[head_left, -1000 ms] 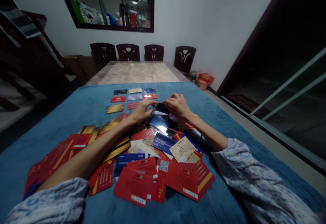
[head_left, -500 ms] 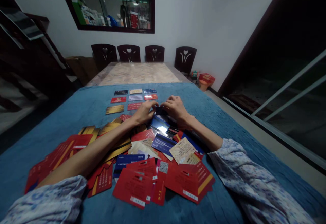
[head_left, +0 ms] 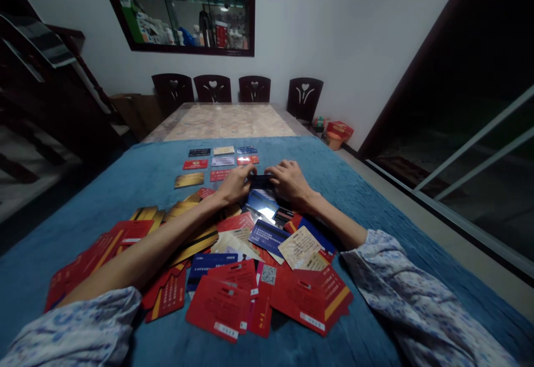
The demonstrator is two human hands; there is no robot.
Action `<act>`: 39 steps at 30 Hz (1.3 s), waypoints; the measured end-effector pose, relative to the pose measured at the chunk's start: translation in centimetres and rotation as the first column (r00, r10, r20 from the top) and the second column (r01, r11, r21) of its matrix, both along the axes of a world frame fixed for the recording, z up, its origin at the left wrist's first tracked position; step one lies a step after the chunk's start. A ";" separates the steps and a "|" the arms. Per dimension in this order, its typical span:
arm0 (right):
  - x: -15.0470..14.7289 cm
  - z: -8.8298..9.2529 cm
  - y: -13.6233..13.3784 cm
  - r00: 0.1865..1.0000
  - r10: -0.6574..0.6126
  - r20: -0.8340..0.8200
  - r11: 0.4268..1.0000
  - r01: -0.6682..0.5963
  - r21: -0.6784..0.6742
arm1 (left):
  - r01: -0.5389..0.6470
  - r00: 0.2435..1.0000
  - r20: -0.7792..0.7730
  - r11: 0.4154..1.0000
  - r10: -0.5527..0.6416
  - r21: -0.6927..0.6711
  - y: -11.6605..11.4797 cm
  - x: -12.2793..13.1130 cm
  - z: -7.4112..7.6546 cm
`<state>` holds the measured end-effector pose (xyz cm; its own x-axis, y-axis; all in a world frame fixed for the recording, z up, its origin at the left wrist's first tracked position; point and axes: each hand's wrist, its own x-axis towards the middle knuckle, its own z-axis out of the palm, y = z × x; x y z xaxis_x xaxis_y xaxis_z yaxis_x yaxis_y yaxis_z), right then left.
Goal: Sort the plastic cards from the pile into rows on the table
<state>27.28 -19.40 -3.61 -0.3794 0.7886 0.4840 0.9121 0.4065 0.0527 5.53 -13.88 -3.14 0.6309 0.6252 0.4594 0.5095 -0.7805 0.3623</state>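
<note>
A dark card (head_left: 261,179) spans the gap between my two hands, just beyond the heap of loose cards. My left hand (head_left: 238,182) grips its left end with curled fingers. On the other end, my right hand (head_left: 287,180) is closed in the same way. Blue cards (head_left: 262,203) lie right below it, one with a bright glare. Rows of cards lie beyond my left hand, among them a gold card (head_left: 189,180), a red card (head_left: 196,164) and a pale card (head_left: 223,161). A red card (head_left: 219,175) is partly behind my left hand.
Red cards (head_left: 219,306), gold cards and blue cards overlap in a wide heap under and between my forearms. A blue cloth (head_left: 158,158) covers the near table; the bare marble top (head_left: 233,119) continues behind it. Several dark chairs (head_left: 254,89) stand at the far end.
My hands have drawn slightly apart, and more of the dark card shows between them. The view has shifted a little. The laid-out rows and the heap look the same.
</note>
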 end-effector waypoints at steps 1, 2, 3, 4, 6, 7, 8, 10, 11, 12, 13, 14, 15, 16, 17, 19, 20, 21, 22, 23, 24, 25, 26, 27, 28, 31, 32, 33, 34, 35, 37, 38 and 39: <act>0.1 0.0 0.0 1.000 -0.004 -0.001 1.000 0.004 -0.006 | -0.012 1.000 -0.011 1.000 0.012 0.003 0.0 -0.2 0.1; 0.2 -0.1 0.0 1.000 -0.007 -0.002 1.000 0.007 -0.014 | -0.024 0.999 -0.021 1.000 0.024 0.005 0.1 -0.3 0.1; 0.2 -0.1 0.0 1.000 -0.009 -0.001 1.000 0.009 -0.024 | -0.033 0.999 -0.029 0.999 0.033 0.007 0.2 -0.5 0.1; 0.3 -0.1 0.0 1.000 -0.011 0.000 0.999 0.011 -0.034 | -0.039 0.999 -0.034 0.999 0.039 0.009 0.2 -0.6 0.1; 0.3 0.0 0.0 1.000 -0.017 0.008 0.999 0.017 -0.052 | -0.048 0.998 -0.041 0.999 0.049 0.013 0.3 -0.6 0.1; 0.3 0.1 -0.1 1.000 -0.018 0.015 0.998 0.019 -0.060 | -0.055 0.997 -0.047 0.998 0.056 0.016 0.3 -0.6 0.0; 0.3 0.1 -0.2 1.000 -0.018 0.021 0.997 0.019 -0.068 | -0.066 0.996 -0.057 0.998 0.067 0.020 0.4 -0.6 0.0; 0.3 0.3 -0.4 0.999 -0.018 0.030 0.996 0.021 -0.090 | -0.089 0.992 -0.085 0.996 0.091 0.028 0.4 -0.6 -0.2; 0.3 0.4 -0.5 0.999 -0.021 0.032 0.994 0.024 -0.104 | -0.097 0.990 -0.099 0.995 0.100 0.030 0.5 -0.6 -0.3; 0.3 0.5 -0.6 0.999 -0.026 0.032 0.992 0.029 -0.120 | -0.101 0.988 -0.110 0.994 0.103 0.031 0.5 -0.6 -0.3; 0.3 0.5 -0.7 0.999 -0.030 0.032 0.990 0.034 -0.134 | -0.101 0.987 -0.119 0.994 0.104 0.031 0.5 -0.6 -0.4; 0.3 0.6 -0.7 0.999 -0.033 0.031 0.988 0.037 -0.148 | -0.099 0.987 -0.126 0.995 0.102 0.028 0.5 -0.6 -0.4; 0.3 0.6 -0.7 0.999 -0.035 0.029 0.987 0.040 -0.159 | -0.097 0.986 -0.132 0.995 0.100 0.024 0.5 -0.6 -0.5; 0.3 0.6 -0.7 0.999 -0.037 0.027 0.985 0.041 -0.168 | -0.096 0.986 -0.138 0.995 0.098 0.021 0.5 -0.7 -0.6; 0.3 0.5 -0.6 0.999 -0.039 0.026 0.983 0.043 -0.176 | -0.095 0.985 -0.145 0.995 0.097 0.017 0.6 -0.7 -0.6; 0.3 0.4 -0.4 0.999 -0.043 0.028 0.980 0.047 -0.191 | -0.095 0.983 -0.159 0.996 0.094 0.006 0.6 -0.7 -0.7; 0.3 0.4 -0.3 0.999 -0.043 0.031 0.979 0.049 -0.198 | -0.093 0.982 -0.164 0.996 0.092 0.000 0.6 -0.7 -0.7; 0.3 0.4 -0.2 0.998 -0.043 0.036 0.978 0.049 -0.203 | -0.090 0.982 -0.167 0.996 0.087 -0.008 0.7 -0.7 -0.8; 0.3 0.3 -0.2 0.998 -0.042 0.042 0.977 0.050 -0.207 | -0.086 0.983 -0.167 0.996 0.082 -0.015 0.7 -0.7 -0.8; 0.3 0.3 -0.1 0.998 -0.040 0.047 0.977 0.049 -0.210 | -0.081 0.984 -0.162 0.997 0.077 -0.020 0.7 -0.7 -0.7; 0.4 0.3 0.0 0.998 -0.039 0.052 0.976 0.049 -0.213 | -0.077 0.986 -0.152 0.997 0.072 -0.024 0.8 -0.7 -0.7; 0.4 0.3 0.0 0.998 -0.038 0.056 0.975 0.049 -0.216 | -0.072 0.988 -0.141 0.997 0.067 -0.027 0.8 -0.7 -0.7; 0.4 0.3 0.1 0.997 -0.038 0.060 0.974 0.050 -0.220 | -0.067 0.990 -0.129 0.997 0.063 -0.030 0.8 -0.7 -0.7; 0.4 0.3 0.2 0.997 -0.039 0.063 0.973 0.052 -0.224 | -0.065 0.991 -0.120 0.997 0.060 -0.032 0.9 -0.6 -0.6; 0.5 0.3 0.3 0.997 -0.041 0.066 0.973 0.055 -0.224 | -0.062 0.992 -0.115 0.997 0.057 -0.036 0.9 -0.6 -0.6; 0.7 0.0 0.6 0.997 -0.038 0.068 0.977 0.052 -0.207 | -0.048 0.994 -0.102 0.997 0.042 -0.062 1.1 -0.6 -0.5; 0.7 0.0 0.7 0.997 -0.033 0.069 0.979 0.046 -0.200 | -0.044 0.995 -0.096 0.996 0.037 -0.072 1.2 -0.6 -0.6; 0.8 -0.1 0.8 0.997 -0.026 0.072 0.980 0.040 -0.197 | -0.040 0.995 -0.092 0.996 0.033 -0.082 1.3 -0.5 -0.6; 0.9 -0.2 0.9 0.997 -0.020 0.076 0.980 0.035 -0.197 | -0.039 0.995 -0.091 0.995 0.031 -0.089 1.4 -0.5 -0.6; 1.0 -0.2 1.0 0.997 -0.015 0.080 0.979 0.031 -0.200 | -0.039 0.995 -0.093 0.995 0.030 -0.095 1.5 -0.5 -0.6; 1.1 -0.2 1.0 0.996 -0.011 0.090 0.977 0.030 -0.211 | -0.036 0.995 -0.101 0.994 0.025 -0.105 1.6 -0.5 -0.7; 1.1 -0.2 1.0 0.995 -0.012 0.095 0.976 0.032 -0.215 | -0.033 0.994 -0.103 0.993 0.022 -0.109 1.7 -0.5 -0.6; 1.1 -0.2 1.0 0.995 -0.016 0.100 0.975 0.037 -0.217 | -0.031 0.994 -0.106 0.993 0.019 -0.112 1.7 -0.5 -0.6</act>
